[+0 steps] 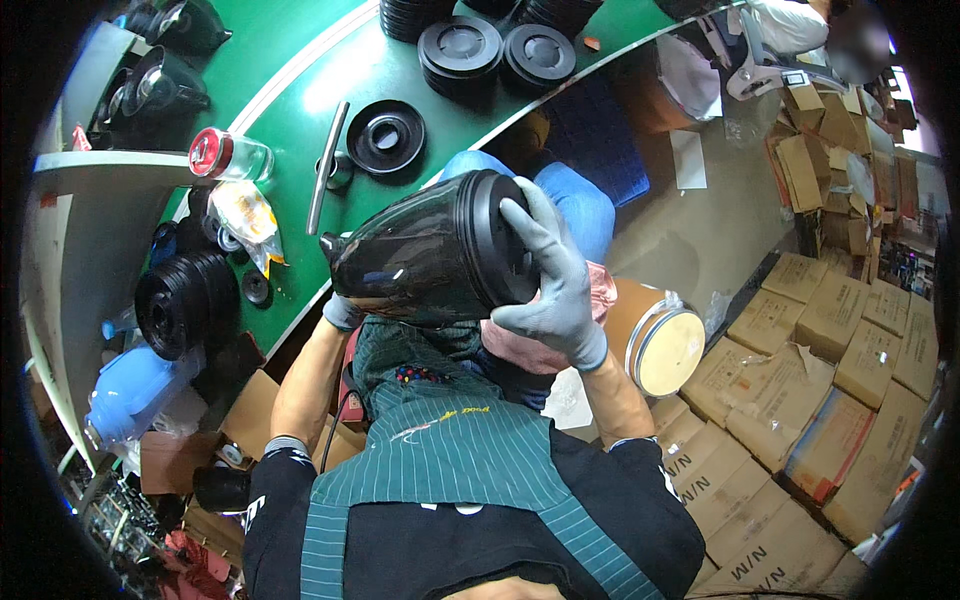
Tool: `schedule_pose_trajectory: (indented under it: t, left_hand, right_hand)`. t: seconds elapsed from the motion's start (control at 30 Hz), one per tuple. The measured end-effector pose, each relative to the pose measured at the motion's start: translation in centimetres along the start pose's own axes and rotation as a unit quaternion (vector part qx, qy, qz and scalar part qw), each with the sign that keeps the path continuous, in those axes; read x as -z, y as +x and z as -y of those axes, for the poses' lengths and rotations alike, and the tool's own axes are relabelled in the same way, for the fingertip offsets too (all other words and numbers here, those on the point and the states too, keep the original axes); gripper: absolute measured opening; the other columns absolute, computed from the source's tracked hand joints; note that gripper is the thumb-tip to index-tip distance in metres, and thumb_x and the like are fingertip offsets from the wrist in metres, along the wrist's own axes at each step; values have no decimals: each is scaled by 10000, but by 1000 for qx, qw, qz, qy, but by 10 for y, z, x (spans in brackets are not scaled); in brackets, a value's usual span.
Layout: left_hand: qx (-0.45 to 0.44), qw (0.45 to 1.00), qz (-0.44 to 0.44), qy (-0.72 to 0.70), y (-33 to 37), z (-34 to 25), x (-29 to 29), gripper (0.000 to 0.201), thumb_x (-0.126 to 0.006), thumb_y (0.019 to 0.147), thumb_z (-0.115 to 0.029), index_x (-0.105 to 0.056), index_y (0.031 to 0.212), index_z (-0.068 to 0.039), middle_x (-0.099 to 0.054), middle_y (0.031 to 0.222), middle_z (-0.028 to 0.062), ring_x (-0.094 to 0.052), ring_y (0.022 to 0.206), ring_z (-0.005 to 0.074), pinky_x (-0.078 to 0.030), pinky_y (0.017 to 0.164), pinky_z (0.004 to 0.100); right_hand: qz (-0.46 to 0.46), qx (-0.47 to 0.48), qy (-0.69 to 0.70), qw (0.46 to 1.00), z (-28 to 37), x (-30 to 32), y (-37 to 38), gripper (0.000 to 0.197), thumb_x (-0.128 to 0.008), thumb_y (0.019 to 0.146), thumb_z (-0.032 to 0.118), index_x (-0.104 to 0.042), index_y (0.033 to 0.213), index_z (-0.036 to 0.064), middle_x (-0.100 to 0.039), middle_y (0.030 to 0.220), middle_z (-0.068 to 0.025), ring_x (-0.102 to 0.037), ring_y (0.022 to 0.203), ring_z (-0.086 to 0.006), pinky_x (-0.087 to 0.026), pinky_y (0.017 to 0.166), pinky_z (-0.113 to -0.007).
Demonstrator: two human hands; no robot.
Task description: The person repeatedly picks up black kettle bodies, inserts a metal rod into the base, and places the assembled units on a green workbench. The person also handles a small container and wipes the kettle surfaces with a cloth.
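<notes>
A glossy dark, see-through pitcher-like jar lies tilted on its side in front of my chest, its spout toward the left. A ribbed black round piece covers its wide right end. My right hand, in a grey glove, grips this round end, with the thumb below and the fingers over the rim. My gloved left hand holds the jar from beneath at its left end; most of its fingers are hidden behind the jar. Nearest beyond the jar on the green table are a black round base and a metal bar.
Stacks of black round parts stand at the table's far side. A red-lidded clear container and a plastic packet sit to the left, near stacked black rings. Cardboard boxes and a round drum stand right.
</notes>
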State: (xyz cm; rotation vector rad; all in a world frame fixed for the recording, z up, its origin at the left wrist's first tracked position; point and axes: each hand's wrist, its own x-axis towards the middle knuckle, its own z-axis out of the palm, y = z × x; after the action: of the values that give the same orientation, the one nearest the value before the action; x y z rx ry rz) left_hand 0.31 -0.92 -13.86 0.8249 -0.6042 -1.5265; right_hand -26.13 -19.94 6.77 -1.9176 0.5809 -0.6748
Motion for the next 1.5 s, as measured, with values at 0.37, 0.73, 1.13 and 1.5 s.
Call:
schedule_pose_trajectory:
  t: [0.37,0.73,1.13,1.5]
  left_hand:
    - [-53,992,-28,110,-27,-46,-37,556,-741,996,-208,-590,1500,-25,-672,1446,116,-661,1260,256,-537,1113,431]
    - [-376,622,-48,685,0,-168,-135,455,-744,892,-278,-773,1233,22,-793,1168,213,-796,1047,357,-622,926,409]
    - [-326,703,16,632,6,-180,-141,449,-774,869,-189,-760,1265,21,-787,1170,211,-795,1033,331,-614,956,384]
    - [-270,805,-84,522,5,-148,-139,402,-776,894,-167,-774,1234,46,-805,1150,197,-801,1039,298,-616,936,373]
  right_hand:
    - [-86,-53,183,978,9,13,-64,1133,-985,685,492,-516,1583,-17,-498,1623,-188,-498,1478,-293,-368,1246,-414]
    - [-10,-140,165,976,15,37,-61,978,-723,985,565,-304,1691,34,-548,1558,-148,-582,1359,-229,-465,1136,-357]
    - [217,-495,258,800,-2,70,-48,1286,-295,872,1013,-625,1314,-148,-769,847,-231,-764,676,-281,-632,605,-346]
    - [-117,-102,86,984,43,38,-78,927,-478,1084,656,-267,1684,-18,-507,1584,-308,-550,1441,-355,-435,1184,-445]
